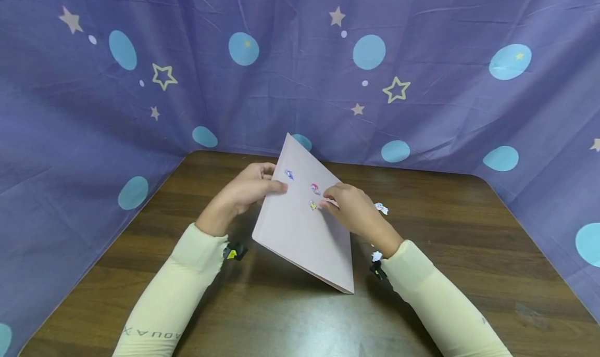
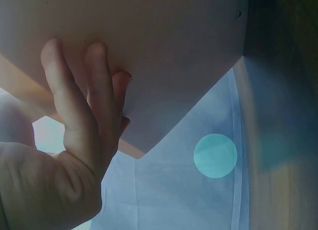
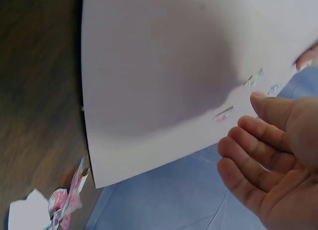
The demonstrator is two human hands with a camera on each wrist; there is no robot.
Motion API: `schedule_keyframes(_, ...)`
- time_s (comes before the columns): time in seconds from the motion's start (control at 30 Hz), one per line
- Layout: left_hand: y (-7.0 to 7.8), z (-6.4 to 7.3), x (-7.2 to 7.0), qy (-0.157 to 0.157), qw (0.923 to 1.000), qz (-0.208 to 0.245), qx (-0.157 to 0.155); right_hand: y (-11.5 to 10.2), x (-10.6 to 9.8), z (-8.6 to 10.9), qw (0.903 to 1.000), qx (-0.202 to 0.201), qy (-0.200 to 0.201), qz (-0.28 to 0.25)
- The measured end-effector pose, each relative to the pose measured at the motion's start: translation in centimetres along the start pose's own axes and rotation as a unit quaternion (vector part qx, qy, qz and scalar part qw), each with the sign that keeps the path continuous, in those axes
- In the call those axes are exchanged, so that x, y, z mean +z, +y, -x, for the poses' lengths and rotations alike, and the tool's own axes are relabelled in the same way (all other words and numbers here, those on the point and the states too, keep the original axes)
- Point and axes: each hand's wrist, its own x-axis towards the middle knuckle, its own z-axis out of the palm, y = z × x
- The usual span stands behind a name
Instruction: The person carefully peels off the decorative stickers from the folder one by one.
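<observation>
A pale pink folder [image 1: 300,237] stands tilted above the wooden table, one lower corner near the tabletop. My left hand [image 1: 248,188] grips its left edge, thumb on the front face and fingers against the back [image 2: 164,56]. Three small stickers show on the front: a blue one [image 1: 289,174], a pink one [image 1: 315,189] and a yellow one [image 1: 312,205]. Beside the pink and yellow stickers is my right hand [image 1: 353,206], its fingers loosely bent. In the right wrist view, nothing shows between that hand's thumb and fingers [image 3: 243,175].
Loose cut-out stickers lie on the table [image 1: 469,273] to the right of the folder, one white piece [image 1: 381,208] behind the right hand and another [image 1: 376,256] by the wrist. A purple curtain [image 1: 300,60] with stars and dots encloses the back and sides.
</observation>
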Motion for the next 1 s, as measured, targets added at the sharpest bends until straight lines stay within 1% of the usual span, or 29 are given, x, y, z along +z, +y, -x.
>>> schedule_keyframes(0.13,0.0,-0.1,0.0,0.002,1.0,-0.001,0.001,-0.6,0.1,0.1,0.9992,-0.037,0.003,0.011)
schedule_keyframes(0.3,-0.1,-0.1,0.0,0.003,1.0,0.001,-0.002,-1.2,0.3,0.3,0.9971,-0.068,0.013,0.032)
schedule_keyframes(0.6,-0.1,0.1,0.0,0.003,1.0,-0.002,0.0,-1.6,0.5,0.4,0.9954,-0.084,0.029,0.036)
schedule_keyframes(0.77,-0.2,0.0,0.0,-0.002,1.0,0.007,0.0,-1.8,0.8,0.5,0.995,-0.088,0.035,0.03)
schedule_keyframes(1.0,0.0,0.1,0.0,0.0,0.9999,0.011,0.005,-1.9,1.0,0.4,0.9934,-0.097,0.041,0.046)
